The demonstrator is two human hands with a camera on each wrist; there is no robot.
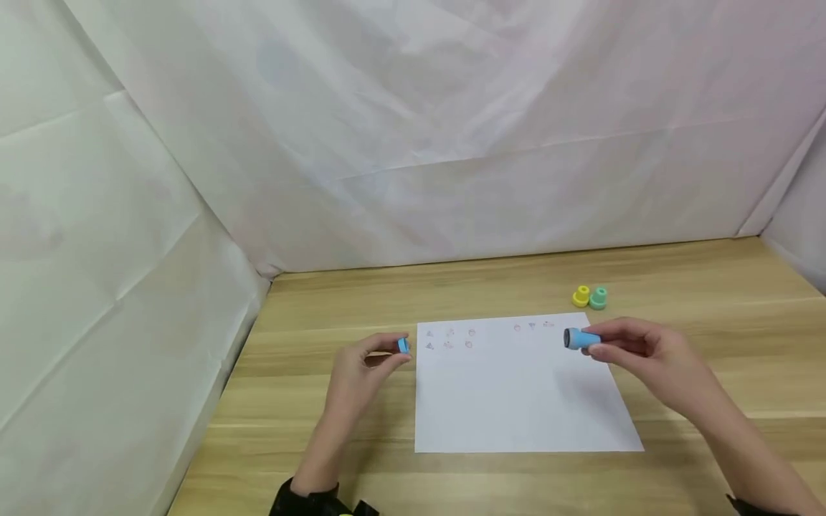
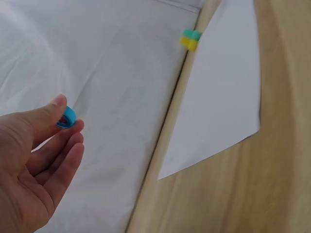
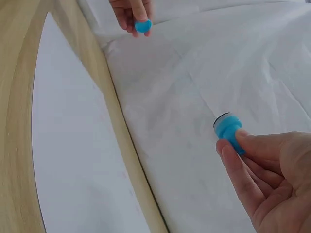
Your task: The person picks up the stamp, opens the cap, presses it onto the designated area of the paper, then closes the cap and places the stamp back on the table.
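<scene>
Left hand pinches a blue cap beside the stamped paper, while right hand pinches a blue stamp above its far corner.

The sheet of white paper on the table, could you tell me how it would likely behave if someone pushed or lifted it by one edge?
The paper is a single thin sheet lying flat, so it would probably flop if lifted. Nothing rests on it and the wooden table looks smooth, so a push would likely slide it.

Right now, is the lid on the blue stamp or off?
Off. The right hand holds the blue stamp bare-ended, and the left hand pinches its blue cap apart from it.
</scene>
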